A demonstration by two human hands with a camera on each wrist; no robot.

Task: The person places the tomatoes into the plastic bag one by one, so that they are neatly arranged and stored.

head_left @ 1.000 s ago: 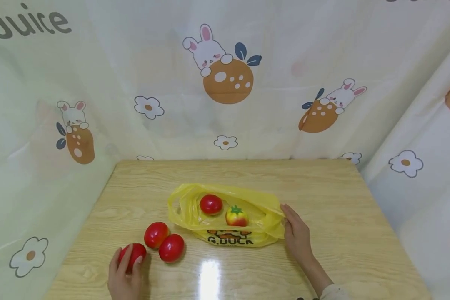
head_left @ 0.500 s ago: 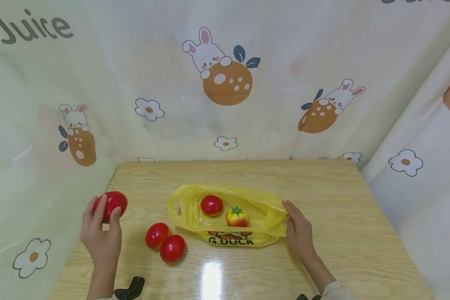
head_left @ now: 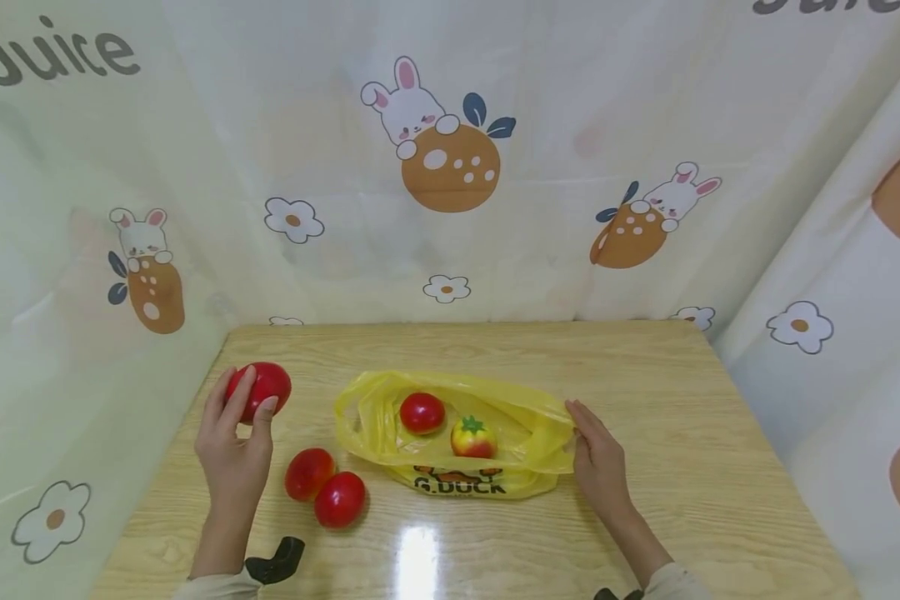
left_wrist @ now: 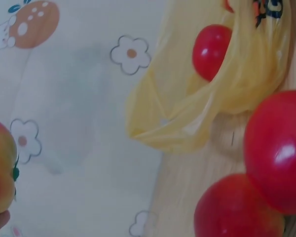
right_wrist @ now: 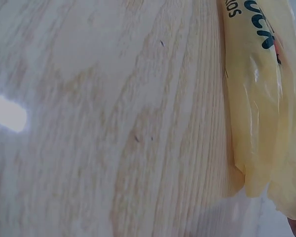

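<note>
Holding a just-lifted red fruit (head_left: 270, 388), the left hand (head_left: 234, 454) leaves two more fruits (head_left: 340, 500) outside the yellow bag (head_left: 527, 481), whose edge the right hand (head_left: 602, 464) apparently pinches.

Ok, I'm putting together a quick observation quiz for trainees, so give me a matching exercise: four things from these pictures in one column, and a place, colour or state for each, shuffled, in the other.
Column one
1. Left hand
2. Bag
3. Right hand
4. Leafy-topped fruit

Column two
A. Lies inside, beside a red fruit
B. Touches a yellow edge
C. Holds a raised fruit
D. Yellow, with dark lettering

Pairs: 1-C, 2-D, 3-B, 4-A
</note>
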